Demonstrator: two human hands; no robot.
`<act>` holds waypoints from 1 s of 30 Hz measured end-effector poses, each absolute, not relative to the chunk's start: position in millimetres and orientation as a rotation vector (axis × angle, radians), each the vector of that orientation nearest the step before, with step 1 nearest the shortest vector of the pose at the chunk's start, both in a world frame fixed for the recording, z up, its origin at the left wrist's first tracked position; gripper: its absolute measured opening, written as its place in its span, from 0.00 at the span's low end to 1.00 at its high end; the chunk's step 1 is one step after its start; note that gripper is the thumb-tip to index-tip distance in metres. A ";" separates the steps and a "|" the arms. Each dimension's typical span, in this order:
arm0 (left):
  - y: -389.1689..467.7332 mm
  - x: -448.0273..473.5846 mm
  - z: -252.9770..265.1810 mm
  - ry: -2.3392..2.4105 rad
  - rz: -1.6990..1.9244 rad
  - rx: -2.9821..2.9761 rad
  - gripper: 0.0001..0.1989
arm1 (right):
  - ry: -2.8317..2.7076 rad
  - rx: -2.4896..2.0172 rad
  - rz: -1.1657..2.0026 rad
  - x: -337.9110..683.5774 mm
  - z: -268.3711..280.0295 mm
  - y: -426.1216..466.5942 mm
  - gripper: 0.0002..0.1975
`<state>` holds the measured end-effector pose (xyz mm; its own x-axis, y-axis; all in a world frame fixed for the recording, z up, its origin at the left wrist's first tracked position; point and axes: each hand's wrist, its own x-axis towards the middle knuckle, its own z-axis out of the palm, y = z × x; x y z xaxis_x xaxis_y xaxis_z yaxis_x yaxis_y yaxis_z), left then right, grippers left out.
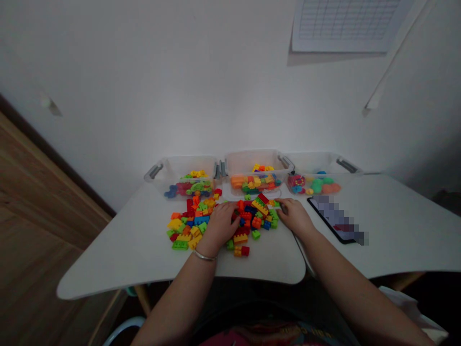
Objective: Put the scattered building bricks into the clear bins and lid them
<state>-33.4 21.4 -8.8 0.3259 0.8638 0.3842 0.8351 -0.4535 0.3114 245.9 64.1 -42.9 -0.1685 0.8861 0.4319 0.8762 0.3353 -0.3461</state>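
Note:
A loose pile of toy building bricks point(201, 220) in red, yellow, orange, green and blue lies on the white table. My left hand point(220, 223) rests on the middle of the pile, thumb and fingers apart; the bricks beneath it are partly hidden. At the pile's right edge is my right hand point(297, 217), its thumb and fingers parted beside some green bricks. No brick shows clearly in either hand. Between the hands, a stack of joined red, green and yellow bricks point(260, 206) lies tilted on the others. An orange-and-red brick pair point(241, 251) sits nearest the front.
Along the wall stand three clear plastic boxes: a left box point(173, 173), a middle box point(252, 161) and a right box point(313, 163), each holding colourful pieces. A phone or tablet point(326, 221) lies right of my right hand. Two white tabletops point(118, 250) meet beneath my right forearm.

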 end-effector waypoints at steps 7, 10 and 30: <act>21.9 -32.0 -7.6 1.618 0.775 2.525 0.17 | -1.894 -1.579 0.098 247.0 -50.0 66.3 0.13; 21.9 -31.5 -7.1 1.624 0.769 2.517 0.17 | -1.902 -1.597 0.099 245.9 -48.9 64.4 0.11; 23.2 -32.8 -10.0 1.619 0.799 2.536 0.17 | -1.172 -0.925 0.136 231.1 43.5 71.9 0.16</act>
<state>-32.8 23.2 -10.0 0.3274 0.8545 0.4032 0.8397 -0.4588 0.2905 231.1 71.9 43.5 0.4246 0.5383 0.7280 0.3580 0.6387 -0.6811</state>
